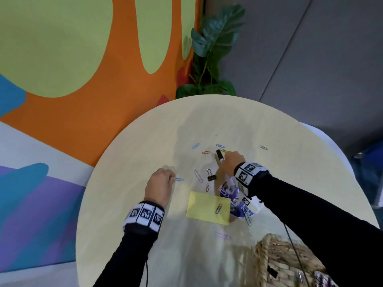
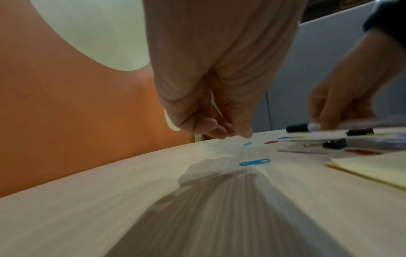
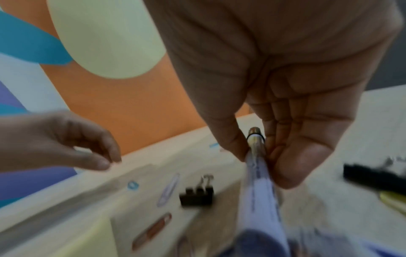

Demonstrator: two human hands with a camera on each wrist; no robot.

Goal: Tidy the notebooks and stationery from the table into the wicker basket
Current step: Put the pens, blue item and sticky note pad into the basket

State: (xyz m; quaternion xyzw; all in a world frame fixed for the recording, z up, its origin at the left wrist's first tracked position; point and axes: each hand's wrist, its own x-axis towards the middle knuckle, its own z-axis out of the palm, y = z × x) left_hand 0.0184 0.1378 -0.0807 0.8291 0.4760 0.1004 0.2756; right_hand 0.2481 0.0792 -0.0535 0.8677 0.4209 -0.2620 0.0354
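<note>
The right hand [image 3: 285,87] has its fingers [image 3: 292,163] curled round a pen [image 3: 256,167]; motion blur smears the barrel, and in the head view her wrist hides most of it. The left hand [image 2: 211,73] hovers with fingers [image 2: 222,128] pinched together just above a blue paper clip [image 2: 254,162]; something thin glints inside the grip, too small to name. Ahead of the right hand lies one black-capped marker [image 1: 219,155]. One black binder clip [image 1: 211,176] sits between the hands on the desk [image 1: 145,154], with about a dozen coloured clips scattered around. One yellow notepad [image 1: 204,208] lies nearer, beside a purple-and-white item half hidden by the right wrist. The wicker basket [image 1: 277,259] is cut off at the lower right edge
</note>
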